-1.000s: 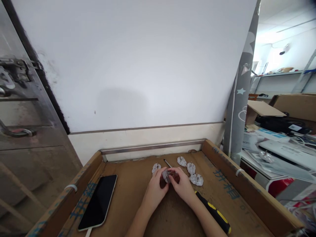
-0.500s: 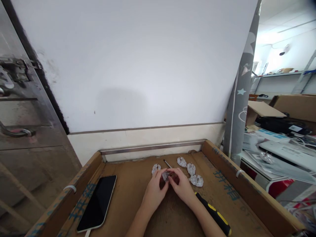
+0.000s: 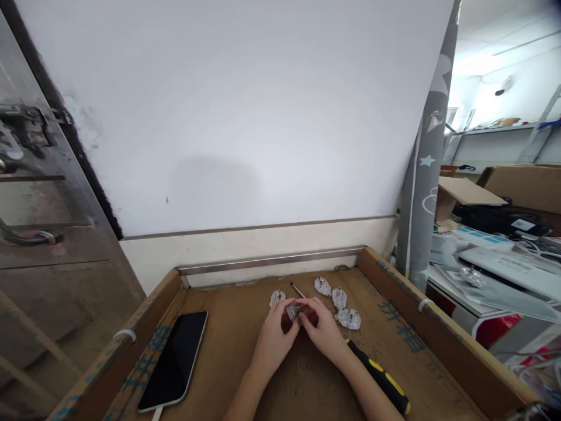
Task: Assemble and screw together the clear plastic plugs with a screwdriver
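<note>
The left hand and right hand are bare; the slim forearms are uncovered as far as visible.

One small, clear plastic piece was held between the fingertips of the left hand and those of the right hand, nearer the left thumb and fingers, its outline partly covered, its exact tilt and finer detail unreadable.

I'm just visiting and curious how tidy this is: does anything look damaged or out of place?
A clear pronged piece lies off to the right, outside the cardboard tray, apart from the similar ones inside. The wall beside the metal door also looks scuffed.
</note>
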A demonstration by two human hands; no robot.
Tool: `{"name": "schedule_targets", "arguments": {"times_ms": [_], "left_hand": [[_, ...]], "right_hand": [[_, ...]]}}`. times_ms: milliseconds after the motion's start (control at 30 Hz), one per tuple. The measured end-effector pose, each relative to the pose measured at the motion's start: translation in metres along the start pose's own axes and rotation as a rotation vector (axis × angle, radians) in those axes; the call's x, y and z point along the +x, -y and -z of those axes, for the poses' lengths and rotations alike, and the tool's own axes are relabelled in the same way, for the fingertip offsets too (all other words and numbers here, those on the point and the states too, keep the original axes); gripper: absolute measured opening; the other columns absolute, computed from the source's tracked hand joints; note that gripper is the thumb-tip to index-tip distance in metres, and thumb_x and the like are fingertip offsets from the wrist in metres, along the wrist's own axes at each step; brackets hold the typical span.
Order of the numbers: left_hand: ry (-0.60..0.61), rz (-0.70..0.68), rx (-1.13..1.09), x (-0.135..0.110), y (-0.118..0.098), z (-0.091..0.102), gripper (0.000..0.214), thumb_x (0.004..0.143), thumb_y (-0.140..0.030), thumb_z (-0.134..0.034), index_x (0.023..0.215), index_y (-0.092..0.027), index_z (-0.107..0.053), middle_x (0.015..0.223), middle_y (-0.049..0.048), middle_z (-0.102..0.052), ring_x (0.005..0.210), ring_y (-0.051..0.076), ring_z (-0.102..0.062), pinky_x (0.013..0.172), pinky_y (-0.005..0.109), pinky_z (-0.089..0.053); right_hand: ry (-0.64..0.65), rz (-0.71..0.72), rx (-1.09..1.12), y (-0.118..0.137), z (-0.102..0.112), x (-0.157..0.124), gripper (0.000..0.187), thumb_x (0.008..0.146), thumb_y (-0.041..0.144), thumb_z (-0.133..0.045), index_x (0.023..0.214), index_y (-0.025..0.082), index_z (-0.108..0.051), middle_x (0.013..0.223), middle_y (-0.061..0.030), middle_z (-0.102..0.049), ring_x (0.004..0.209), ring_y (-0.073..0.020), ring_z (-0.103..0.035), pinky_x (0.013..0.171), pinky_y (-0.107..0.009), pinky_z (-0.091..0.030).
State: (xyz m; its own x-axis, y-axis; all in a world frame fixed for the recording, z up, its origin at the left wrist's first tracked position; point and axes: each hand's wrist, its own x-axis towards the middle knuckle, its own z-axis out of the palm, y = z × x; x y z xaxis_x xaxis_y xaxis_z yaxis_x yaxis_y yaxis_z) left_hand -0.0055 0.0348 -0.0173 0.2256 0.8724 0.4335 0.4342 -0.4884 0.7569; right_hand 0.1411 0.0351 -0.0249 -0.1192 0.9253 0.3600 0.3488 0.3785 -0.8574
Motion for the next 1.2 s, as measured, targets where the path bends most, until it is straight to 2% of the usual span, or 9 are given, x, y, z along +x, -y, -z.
{"name": "schedule_targets", "arguments": {"times_ms": [233,600,1200], "left_hand": [[-0.002,0.010,-0.009,-0.0002,0.0031,-0.0021,0.032,0.080,-0.020,-0.050,0.112,-0.021,-0.052,0.111,0.0081,-0.057,0.099,0.019,-0.057,0.088,0.036,-0.047],[0.011,-0.024,-0.008,-0.0003,0.0049,-0.0024,0.036,0.079,-0.016,-0.049,0.114,-0.022,-0.051,0.113,0.0077,-0.057,0.103,0.019,-0.055,0.090,0.036,-0.046],[-0.004,-0.034,0.024,0.0011,0.0039,-0.0022,0.041,0.072,-0.009,-0.052,0.111,-0.022,-0.054,0.109,0.0061,-0.059,0.100,0.019,-0.056,0.089,0.036,-0.048]], "right_hand": [[-0.010,0.014,-0.006,0.0023,0.0011,-0.0004,0.032,0.078,0.017,-0.045,0.106,0.019,-0.058,0.098,-0.0058,-0.055,0.084,-0.0125,-0.054,0.077,-0.027,-0.045],[-0.010,-0.002,-0.032,0.0035,0.0017,-0.0003,0.033,0.079,0.018,-0.043,0.108,0.018,-0.057,0.098,-0.0060,-0.056,0.078,-0.0115,-0.054,0.073,-0.026,-0.045],[-0.053,-0.009,-0.035,-0.0019,-0.0007,-0.0003,0.031,0.078,0.017,-0.044,0.106,0.017,-0.057,0.100,-0.0075,-0.058,0.091,-0.0155,-0.056,0.082,-0.029,-0.046]]}}
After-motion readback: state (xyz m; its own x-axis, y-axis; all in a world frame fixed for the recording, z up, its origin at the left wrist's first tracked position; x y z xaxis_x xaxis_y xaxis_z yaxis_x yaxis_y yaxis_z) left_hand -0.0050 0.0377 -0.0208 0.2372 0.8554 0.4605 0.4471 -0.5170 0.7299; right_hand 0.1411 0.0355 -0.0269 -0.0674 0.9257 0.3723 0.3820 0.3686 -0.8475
